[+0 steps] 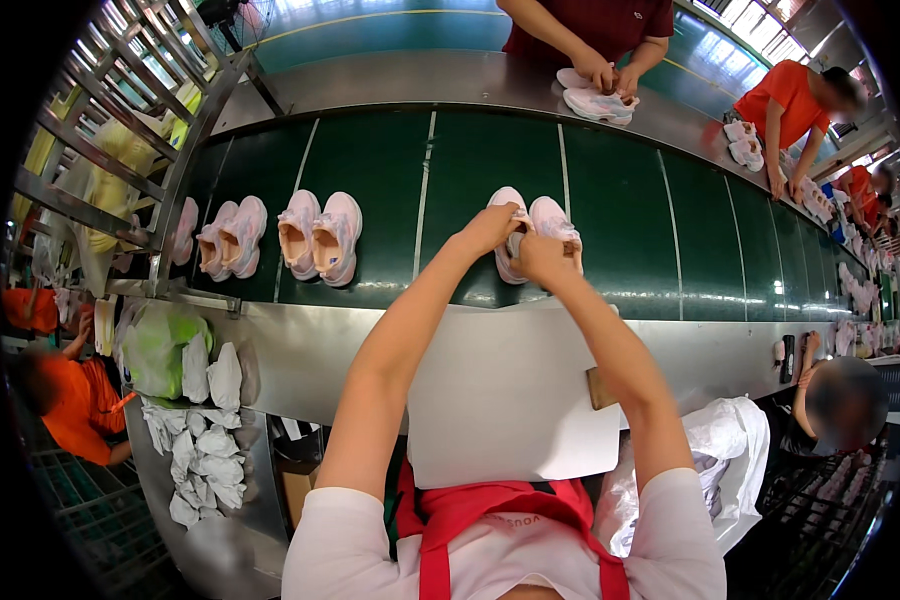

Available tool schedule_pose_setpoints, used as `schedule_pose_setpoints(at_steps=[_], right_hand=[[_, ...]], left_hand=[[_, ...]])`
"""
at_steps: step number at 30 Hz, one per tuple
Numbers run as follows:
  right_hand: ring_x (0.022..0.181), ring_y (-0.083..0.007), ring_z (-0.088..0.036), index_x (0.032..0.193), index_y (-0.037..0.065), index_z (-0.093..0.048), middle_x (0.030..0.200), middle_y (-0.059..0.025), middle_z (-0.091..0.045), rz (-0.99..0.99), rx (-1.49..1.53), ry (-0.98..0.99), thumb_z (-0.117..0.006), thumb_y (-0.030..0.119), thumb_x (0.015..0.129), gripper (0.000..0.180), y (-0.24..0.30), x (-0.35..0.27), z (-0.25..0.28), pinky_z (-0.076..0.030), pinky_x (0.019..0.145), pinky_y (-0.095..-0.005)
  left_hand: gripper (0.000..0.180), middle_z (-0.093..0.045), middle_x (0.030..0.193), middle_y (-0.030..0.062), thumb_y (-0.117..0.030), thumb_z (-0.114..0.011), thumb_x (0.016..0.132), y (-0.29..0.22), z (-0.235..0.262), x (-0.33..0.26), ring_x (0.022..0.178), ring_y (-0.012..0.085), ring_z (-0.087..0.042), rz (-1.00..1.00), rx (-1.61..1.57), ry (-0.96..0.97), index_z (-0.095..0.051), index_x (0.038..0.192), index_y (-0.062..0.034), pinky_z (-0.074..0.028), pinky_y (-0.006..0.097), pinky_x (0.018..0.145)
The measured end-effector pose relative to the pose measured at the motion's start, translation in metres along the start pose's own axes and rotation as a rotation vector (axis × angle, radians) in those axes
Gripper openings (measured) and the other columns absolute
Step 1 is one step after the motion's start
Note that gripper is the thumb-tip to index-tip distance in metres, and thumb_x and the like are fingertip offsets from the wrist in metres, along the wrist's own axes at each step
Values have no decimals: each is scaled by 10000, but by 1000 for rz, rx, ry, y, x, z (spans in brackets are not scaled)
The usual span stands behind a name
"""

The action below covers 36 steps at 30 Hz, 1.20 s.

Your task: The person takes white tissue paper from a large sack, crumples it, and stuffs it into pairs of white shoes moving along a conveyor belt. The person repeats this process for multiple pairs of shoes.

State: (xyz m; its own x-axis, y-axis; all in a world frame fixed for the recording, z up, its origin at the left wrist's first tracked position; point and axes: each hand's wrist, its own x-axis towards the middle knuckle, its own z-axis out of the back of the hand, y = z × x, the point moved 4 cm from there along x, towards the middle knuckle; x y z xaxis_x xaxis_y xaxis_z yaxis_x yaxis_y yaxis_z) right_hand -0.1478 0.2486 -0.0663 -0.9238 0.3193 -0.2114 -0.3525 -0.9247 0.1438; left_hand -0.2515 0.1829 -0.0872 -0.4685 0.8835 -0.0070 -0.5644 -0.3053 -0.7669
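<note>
A pair of pale pink sneakers stands on the green conveyor belt in front of me, toes pointing away. My left hand (488,228) is closed at the opening of the left sneaker (507,197). Beside it, my right hand (546,260) is closed at the same opening, and its wrist lies in front of the right sneaker (555,220). Both hands' fingertips are partly hidden, so a small item between them cannot be made out. Further left on the belt sit another pink pair (337,240) and, beyond it, one more pair (238,240).
A white board (510,390) lies between me and the green belt (620,180). Crumpled white paper (208,465) fills a tray at left, near a metal rack (175,190). A white plastic bag (735,450) hangs at right. Across the belt, a person (590,35) handles shoes; others work farther along.
</note>
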Motion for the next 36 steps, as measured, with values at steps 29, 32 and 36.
schedule_pose_setpoints(at_steps=[29,32,36], right_hand=[[957,-328,-563,1093,36,-530,1002,-148,-550,2,472,-514,-629,108,771,345,-54,-81,31,-477,796,-397],[1005,-326,-538,1238,48,-498,1052,-148,-545,-87,462,-641,-656,191,798,489,-65,-205,57,-455,817,-409],[953,-290,-517,1228,58,-506,1035,-108,-516,-399,222,-563,-733,245,721,586,-76,-301,25,-435,791,-393]], left_hand=[[418,-535,1037,145,-8,-681,685,-27,-66,15,935,370,-557,194,249,-337,-484,1051,-55,-473,446,765],[467,-542,1097,166,-30,-673,721,-58,-63,-6,967,378,-540,-89,329,-362,-487,1149,-45,-446,452,821],[268,-587,992,190,-73,-642,770,-166,-76,-105,942,368,-537,-367,41,-195,-574,1017,5,-412,433,866]])
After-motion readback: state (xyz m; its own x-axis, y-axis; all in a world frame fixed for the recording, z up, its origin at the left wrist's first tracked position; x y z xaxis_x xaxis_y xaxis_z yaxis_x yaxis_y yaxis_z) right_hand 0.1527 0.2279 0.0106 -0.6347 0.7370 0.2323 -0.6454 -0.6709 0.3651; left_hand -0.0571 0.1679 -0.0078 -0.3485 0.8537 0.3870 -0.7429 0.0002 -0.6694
